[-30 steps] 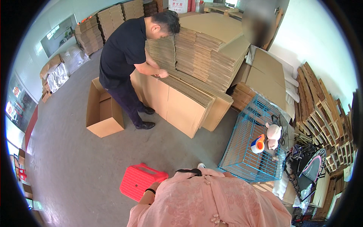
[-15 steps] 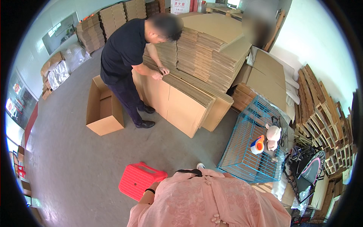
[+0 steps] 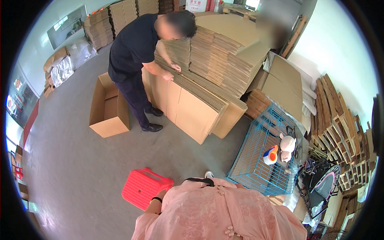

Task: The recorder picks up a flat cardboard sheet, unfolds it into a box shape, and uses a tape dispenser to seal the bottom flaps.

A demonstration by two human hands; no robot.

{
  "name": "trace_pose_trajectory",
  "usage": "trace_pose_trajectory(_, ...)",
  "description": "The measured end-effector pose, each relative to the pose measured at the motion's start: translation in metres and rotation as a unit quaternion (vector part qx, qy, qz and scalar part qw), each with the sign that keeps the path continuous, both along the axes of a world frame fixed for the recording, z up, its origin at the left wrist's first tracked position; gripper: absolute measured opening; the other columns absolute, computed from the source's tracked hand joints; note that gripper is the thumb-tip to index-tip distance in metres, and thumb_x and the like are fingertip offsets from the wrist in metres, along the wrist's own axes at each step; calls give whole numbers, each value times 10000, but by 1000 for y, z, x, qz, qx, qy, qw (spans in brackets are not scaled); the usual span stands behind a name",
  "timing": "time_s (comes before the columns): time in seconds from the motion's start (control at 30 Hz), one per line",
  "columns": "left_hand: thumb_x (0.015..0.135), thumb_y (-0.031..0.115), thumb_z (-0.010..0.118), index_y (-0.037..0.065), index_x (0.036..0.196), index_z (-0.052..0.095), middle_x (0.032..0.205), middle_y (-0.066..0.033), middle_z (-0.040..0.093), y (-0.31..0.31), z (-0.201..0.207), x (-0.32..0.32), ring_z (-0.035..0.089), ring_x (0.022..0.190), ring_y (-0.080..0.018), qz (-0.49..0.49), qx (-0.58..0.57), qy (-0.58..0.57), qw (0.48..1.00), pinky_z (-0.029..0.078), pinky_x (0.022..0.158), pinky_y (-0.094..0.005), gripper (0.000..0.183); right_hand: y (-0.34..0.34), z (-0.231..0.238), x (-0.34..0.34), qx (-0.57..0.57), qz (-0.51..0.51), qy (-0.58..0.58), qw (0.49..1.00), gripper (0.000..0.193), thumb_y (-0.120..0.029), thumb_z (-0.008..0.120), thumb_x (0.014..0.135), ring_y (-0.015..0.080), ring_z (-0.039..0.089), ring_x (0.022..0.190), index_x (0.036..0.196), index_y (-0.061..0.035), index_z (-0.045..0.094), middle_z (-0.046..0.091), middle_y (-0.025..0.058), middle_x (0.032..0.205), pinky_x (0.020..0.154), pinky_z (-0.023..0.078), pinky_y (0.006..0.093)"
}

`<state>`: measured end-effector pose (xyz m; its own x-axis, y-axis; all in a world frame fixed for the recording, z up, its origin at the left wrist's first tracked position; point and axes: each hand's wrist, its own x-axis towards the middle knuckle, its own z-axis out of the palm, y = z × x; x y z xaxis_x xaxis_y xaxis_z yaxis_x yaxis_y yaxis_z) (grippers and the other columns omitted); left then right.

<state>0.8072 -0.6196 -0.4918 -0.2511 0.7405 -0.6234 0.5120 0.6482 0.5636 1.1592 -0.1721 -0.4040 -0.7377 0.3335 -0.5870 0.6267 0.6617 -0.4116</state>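
Note:
My left hand [image 3: 161,194], with a black band at its wrist, is low at the right edge of a red plastic stool [image 3: 140,190]. The pink garment and the stool hide its fingers, so its grip does not show. My right hand is out of sight behind the garment. Ahead, a co-worker in dark clothes [image 3: 130,48] bends over upright flat cardboard sheets [image 3: 196,112], both hands at their top edge. An open cardboard box [image 3: 108,110] stands on the floor behind the co-worker.
A blue wire cage [image 3: 256,160] stands to my right, with a white plush toy [image 3: 287,146] and a white-and-orange cup-like item [image 3: 271,155] on top. Wooden pallets [image 3: 336,124] lean at the right wall. A tall cardboard stack [image 3: 224,52] rises behind the sheets.
My view has shifted slightly. The co-worker's hands have moved a little along the sheets, and a second upright edge now shows on the front sheet face. My left hand remains beside the stool.

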Motion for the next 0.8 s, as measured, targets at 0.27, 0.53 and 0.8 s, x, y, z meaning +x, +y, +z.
trace_pose_trajectory(0.27, 898, 397, 510, 165, 1271, 605, 1195, -281, 609, -3, -4, 3, 556, 1211, -340, 32, -2, -7, 999, 456, 997, -448, 449, 10, -5, -5, -64, 84, 56, 993, 316, -325, 577, 879, 363, 634, 1029, 1030, -88, 722, 686, 184, 1071, 900, 500, 462)
trace_pose_trajectory(0.53, 914, 392, 497, 131, 1274, 599, 1248, -267, 590, 5, 27, -1, 521, 1259, -315, -42, -22, 14, 999, 427, 1041, -426, 457, 47, -156, 32, 85, 285, 106, 949, 267, -260, 556, 885, 348, 633, 1034, 1019, -89, 712, 682, 183, 1059, 904, 506, 438)
trace_pose_trajectory(0.8, 915, 396, 496, 124, 1271, 600, 1243, -268, 592, -1, 20, 0, 528, 1249, -319, -49, -50, -4, 998, 432, 1036, -425, 460, 13, -74, 4, 72, 217, 51, 972, 276, -285, 563, 873, 383, 649, 959, 919, -65, 723, 692, 212, 975, 845, 513, 479)
